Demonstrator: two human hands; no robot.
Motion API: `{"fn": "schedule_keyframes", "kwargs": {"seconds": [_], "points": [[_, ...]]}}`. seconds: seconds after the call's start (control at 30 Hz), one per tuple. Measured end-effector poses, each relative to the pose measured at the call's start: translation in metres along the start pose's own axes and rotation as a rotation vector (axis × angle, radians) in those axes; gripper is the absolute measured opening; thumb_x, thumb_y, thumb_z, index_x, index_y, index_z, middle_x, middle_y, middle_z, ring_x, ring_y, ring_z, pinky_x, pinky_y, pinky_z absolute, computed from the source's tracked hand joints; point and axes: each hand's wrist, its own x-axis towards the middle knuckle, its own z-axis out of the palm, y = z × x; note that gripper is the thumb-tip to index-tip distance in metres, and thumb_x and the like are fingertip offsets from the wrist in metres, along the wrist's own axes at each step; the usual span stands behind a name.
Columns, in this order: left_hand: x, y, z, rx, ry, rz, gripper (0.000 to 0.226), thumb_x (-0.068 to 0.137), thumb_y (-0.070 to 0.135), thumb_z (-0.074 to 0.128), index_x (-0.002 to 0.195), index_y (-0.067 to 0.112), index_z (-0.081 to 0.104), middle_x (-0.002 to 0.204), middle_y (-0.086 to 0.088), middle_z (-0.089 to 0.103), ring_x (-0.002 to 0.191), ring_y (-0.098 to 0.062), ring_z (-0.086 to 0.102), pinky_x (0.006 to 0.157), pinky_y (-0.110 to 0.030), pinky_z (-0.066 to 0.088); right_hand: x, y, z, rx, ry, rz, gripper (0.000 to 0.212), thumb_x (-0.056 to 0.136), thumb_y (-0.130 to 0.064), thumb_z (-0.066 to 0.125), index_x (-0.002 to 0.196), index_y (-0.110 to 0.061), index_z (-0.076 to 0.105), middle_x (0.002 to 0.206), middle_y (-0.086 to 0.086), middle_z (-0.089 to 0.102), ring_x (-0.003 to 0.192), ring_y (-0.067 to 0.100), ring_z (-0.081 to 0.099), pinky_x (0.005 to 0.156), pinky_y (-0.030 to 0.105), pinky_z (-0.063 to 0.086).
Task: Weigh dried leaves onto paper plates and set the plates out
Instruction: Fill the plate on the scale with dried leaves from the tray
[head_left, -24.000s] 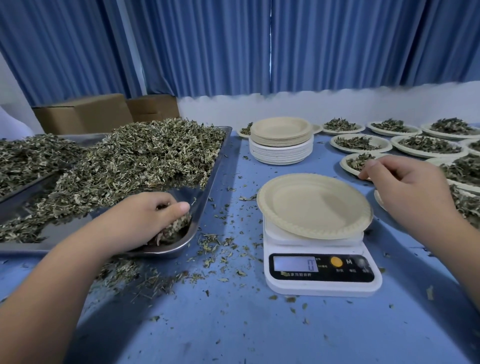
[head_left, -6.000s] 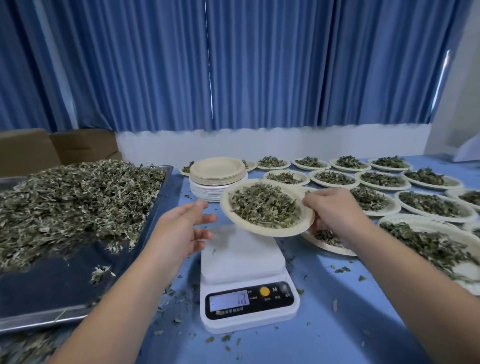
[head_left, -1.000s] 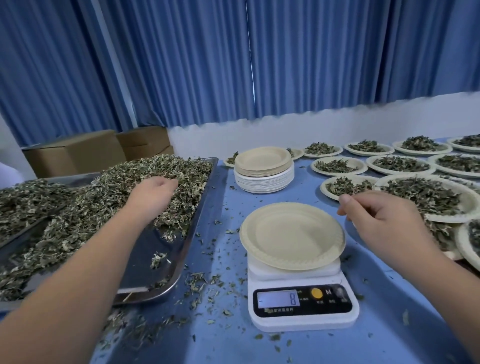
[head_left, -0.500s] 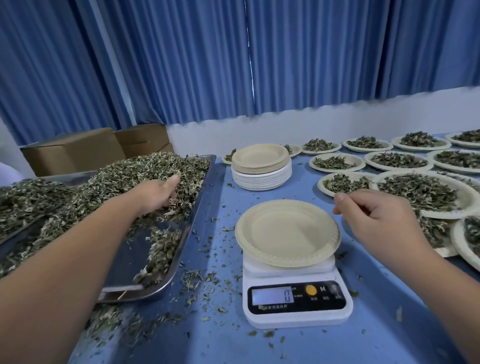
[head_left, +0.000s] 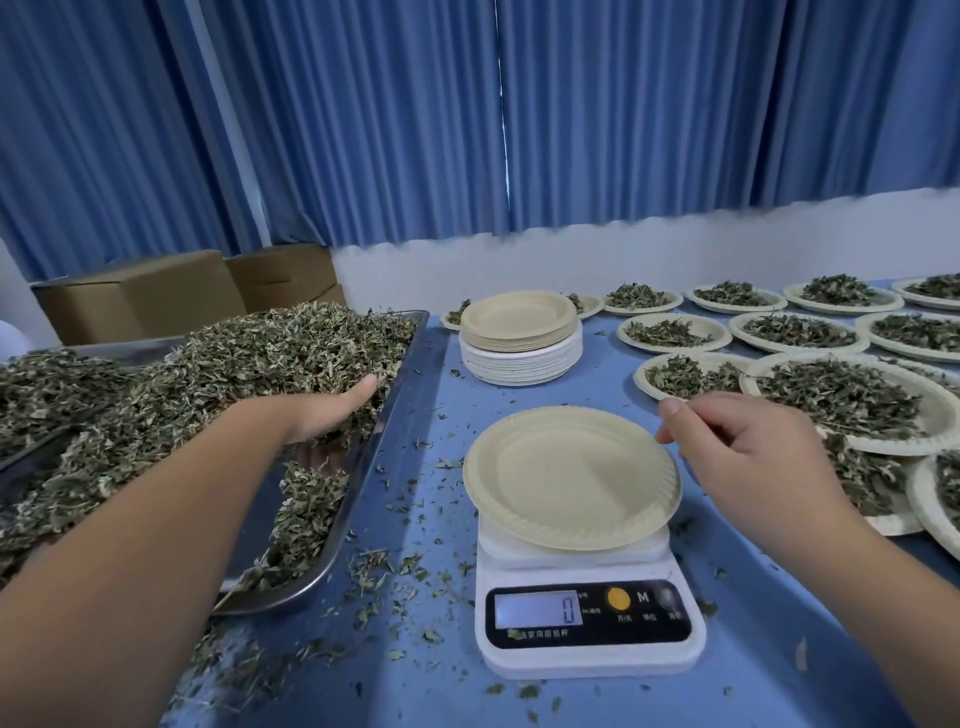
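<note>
**Current state.** An empty plate (head_left: 571, 475) sits centred on the scale (head_left: 589, 618), near the middle of the desk (head_left: 769, 613). The display reads 0. The plate is pale beige and shallow, with a crimped rim and no leaf on it.

**Change.** Six seconds ago a filled plate was being lifted off the scale. That plate is gone and the empty one now stands in its place, so a new weighing cycle has begun and filling has not yet started. Over the last second the left hand (head_left: 332, 413) has drawn back through the dried leaves (head_left: 234, 364) toward the near end of the tray (head_left: 358, 499) — probably gathering the first handful.

**Hands.** The left hand lies palm down in the leaves at 9 o'clock from the plate, thumb straight. Its fingers are buried, so whether they are closed on a handful cannot be told. The right hand (head_left: 737, 447) is loosely curled at the plate's 2 o'clock edge, thumb tip at the rim, with no grip on it visible.

**Surroundings.** A stack of unused plates (head_left: 519, 338) stands at 12 o'clock from the scale. Filled plates (head_left: 841, 400) are set out from 1 to 3 o'clock — several rows. Leaf crumbs (head_left: 410, 566) litter the desk at 7 to 9 o'clock.
</note>
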Motion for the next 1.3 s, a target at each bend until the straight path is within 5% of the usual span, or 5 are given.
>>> {"fn": "schedule_keyframes", "kwargs": {"seconds": [0.23,0.47,0.9,1.1,1.3], "points": [[-0.002,-0.007,-0.006,-0.034,0.214,0.071,0.119,0.058,0.095,-0.005,0.137,0.026,0.051,0.135,-0.011,0.056,0.118,-0.03,0.055,0.112,-0.055,0.024,-0.001,0.001,-0.001,0.04,0.009,0.06,0.036,0.093,-0.023,0.056,0.062,-0.008,0.067,0.056,-0.024,0.058,0.051,0.006,0.05,0.047,0.016,0.033],[-0.014,-0.014,0.005,-0.014,0.19,0.133,0.109,0.064,0.093,-0.001,0.148,0.033,0.033,0.157,-0.007,0.029,0.144,-0.031,0.026,0.116,-0.054,0.015,-0.002,0.001,-0.002,0.049,-0.001,0.095,0.035,0.094,-0.023,0.057,0.063,-0.012,0.068,0.056,-0.023,0.059,0.05,0.005,0.049,0.047,0.015,0.032],[-0.103,-0.032,0.031,0.081,0.048,0.236,0.076,0.071,0.084,0.001,0.114,0.05,0.054,0.15,0.004,0.042,0.136,-0.017,0.04,0.113,-0.04,0.024,-0.005,-0.005,-0.005,0.09,-0.01,0.126,0.036,0.094,-0.022,0.056,0.062,-0.011,0.067,0.052,-0.021,0.058,0.05,0.006,0.048,0.048,0.019,0.034],[-0.133,-0.04,0.044,0.032,-0.019,0.218,0.114,0.05,0.103,0.006,0.144,0.046,0.034,0.155,0.017,0.027,0.142,-0.011,0.029,0.117,-0.038,0.021,-0.008,-0.008,-0.006,0.071,-0.049,0.15,0.038,0.095,-0.024,0.055,0.066,-0.002,0.067,0.054,-0.029,0.058,0.048,0.006,0.047,0.049,0.026,0.034],[-0.149,-0.033,0.064,0.073,0.121,0.339,0.089,0.074,0.08,0.016,0.146,0.034,0.039,0.147,0.023,0.034,0.126,0.006,0.029,0.105,-0.018,0.018,-0.009,-0.009,-0.006,0.057,-0.072,0.153,0.041,0.096,-0.024,0.055,0.067,0.003,0.066,0.05,-0.029,0.055,0.047,0.003,0.049,0.051,0.025,0.033]]}}
